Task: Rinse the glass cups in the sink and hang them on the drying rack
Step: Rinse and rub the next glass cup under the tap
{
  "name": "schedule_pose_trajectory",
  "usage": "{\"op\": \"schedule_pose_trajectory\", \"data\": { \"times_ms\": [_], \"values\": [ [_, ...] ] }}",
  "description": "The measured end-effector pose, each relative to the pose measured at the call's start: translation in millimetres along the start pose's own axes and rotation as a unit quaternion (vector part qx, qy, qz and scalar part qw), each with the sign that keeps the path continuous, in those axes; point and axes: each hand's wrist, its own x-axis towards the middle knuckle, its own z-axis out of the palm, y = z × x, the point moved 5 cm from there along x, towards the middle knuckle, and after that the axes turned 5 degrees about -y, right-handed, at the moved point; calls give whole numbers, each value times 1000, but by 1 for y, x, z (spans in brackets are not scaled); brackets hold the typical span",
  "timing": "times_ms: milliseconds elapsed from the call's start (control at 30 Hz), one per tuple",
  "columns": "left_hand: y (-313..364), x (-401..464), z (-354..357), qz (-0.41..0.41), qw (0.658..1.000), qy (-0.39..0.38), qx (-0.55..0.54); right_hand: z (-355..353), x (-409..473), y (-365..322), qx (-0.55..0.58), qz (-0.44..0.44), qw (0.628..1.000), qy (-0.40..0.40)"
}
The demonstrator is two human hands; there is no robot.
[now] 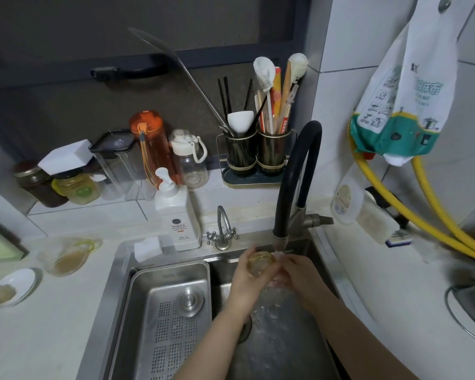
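Observation:
A small clear glass cup (261, 263) with a yellowish rim sits under the black faucet (294, 187), over the steel sink (285, 338). Water runs from the spout onto it and splashes into the basin. My left hand (244, 281) grips the cup from the left. My right hand (296, 272) holds its right side, fingers curled against the glass. Another glass cup (66, 256) with a yellow handle and brownish residue lies on the counter to the left. No drying rack can be made out.
A perforated steel drain tray (170, 325) fills the sink's left half. A white soap pump bottle (176, 215), a small tap (222, 229) and a sponge stand behind it. Bottles, jars and a utensil holder (255, 154) line the back. A small dish (11, 286) lies far left.

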Motion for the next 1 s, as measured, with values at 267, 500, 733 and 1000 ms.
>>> {"op": "schedule_pose_trajectory", "data": {
  "times_ms": [267, 500, 733, 1000],
  "values": [
    [-25, 6, -9, -75, 984, 17, -161, 22, -4, -2, -238, -44, 958, -155],
    [-15, -1, -12, -35, 995, -4, -91, 19, 8, 6, -132, -30, 982, -133],
    [-36, 8, -13, -82, 985, -10, -153, 23, 18, 12, -35, 34, 984, -173],
    [-39, 20, -8, -174, 954, -102, -222, 10, 23, 9, -177, 62, 972, -143]
  ]
}}
